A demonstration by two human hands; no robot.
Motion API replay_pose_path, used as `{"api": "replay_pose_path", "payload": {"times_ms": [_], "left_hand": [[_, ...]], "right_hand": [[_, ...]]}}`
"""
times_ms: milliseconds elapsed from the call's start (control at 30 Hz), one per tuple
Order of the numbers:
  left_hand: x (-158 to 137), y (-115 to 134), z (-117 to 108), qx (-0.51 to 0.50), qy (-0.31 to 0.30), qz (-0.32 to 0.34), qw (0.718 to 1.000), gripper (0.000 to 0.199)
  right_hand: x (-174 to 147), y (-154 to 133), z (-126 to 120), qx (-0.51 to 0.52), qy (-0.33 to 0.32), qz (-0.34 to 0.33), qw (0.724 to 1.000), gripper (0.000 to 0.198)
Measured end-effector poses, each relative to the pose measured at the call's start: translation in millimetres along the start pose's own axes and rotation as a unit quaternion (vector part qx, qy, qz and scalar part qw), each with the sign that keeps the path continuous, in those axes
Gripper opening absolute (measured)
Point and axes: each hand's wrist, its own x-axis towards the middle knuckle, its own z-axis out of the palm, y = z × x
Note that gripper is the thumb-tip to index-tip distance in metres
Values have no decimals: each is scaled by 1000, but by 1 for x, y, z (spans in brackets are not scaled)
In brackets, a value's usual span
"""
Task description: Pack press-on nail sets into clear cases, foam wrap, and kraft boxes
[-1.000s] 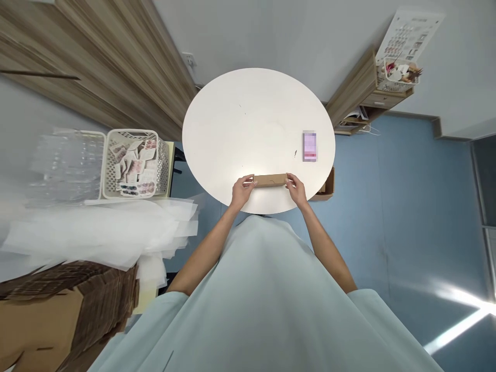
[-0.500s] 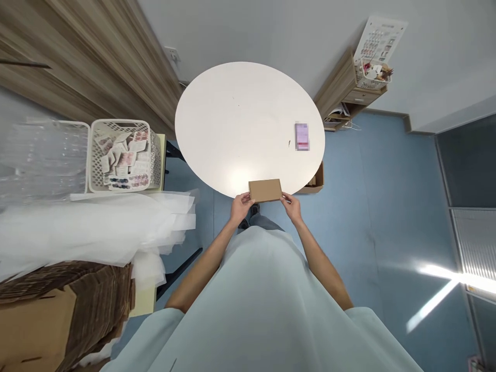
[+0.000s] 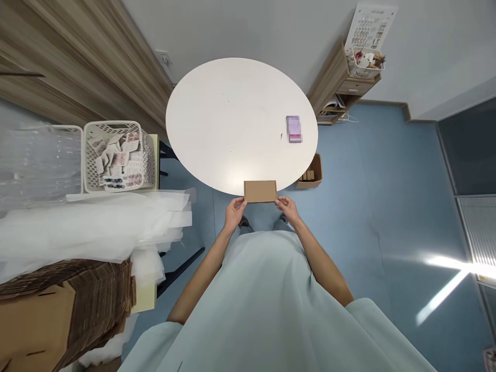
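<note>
A flat brown cardboard box (image 3: 260, 191), closed, is held level between my two hands at the near edge of the white oval table (image 3: 228, 124). My left hand (image 3: 234, 212) grips its left end, thumb at the near corner. At the right end, my right hand (image 3: 287, 207) pinches the other near corner. The far part of the box overlaps the table's edge in view; whether it touches the tabletop I cannot tell. What the box contains is hidden.
A blurred purple item (image 3: 294, 129) lies on the table's right side. Beneath that side stands an open carton (image 3: 315, 170) with small boxes. To my left are a white basket (image 3: 148, 160) of packets, white foam sheets (image 3: 96, 227) and stacked flat cardboard (image 3: 96, 310).
My view has shifted, so the table sits slightly further left and up. Both hands still hold the box, which now lies straighter. More of the carton under the table shows.
</note>
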Motion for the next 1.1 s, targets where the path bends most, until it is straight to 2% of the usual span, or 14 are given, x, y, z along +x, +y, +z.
{"api": "replay_pose_path", "payload": {"times_ms": [133,233,400,567,700,867,1000,1100], "left_hand": [[-2,18,29,3,-7,-2,1000,53],[-3,28,68,10,-26,-5,1000,55],[-8,31,158,26,-67,-23,997,59],[-13,25,253,76,-95,-34,992,55],[-16,26,312,107,-107,-47,987,48],[-11,30,359,130,-113,-79,982,44],[6,31,381,127,-134,-113,976,45],[29,30,397,118,-162,-138,970,43]], "right_hand": [[-1,-4,-36,22,-1,-9,1000,53],[-1,-7,-77,42,2,-16,999,53],[-1,-7,-164,72,36,-8,997,56],[0,2,-254,96,83,-3,992,58],[-3,9,-313,107,81,22,991,57],[2,10,-363,128,49,47,989,55],[18,5,-387,158,34,74,984,52],[37,-5,-402,156,42,81,984,52]]}}
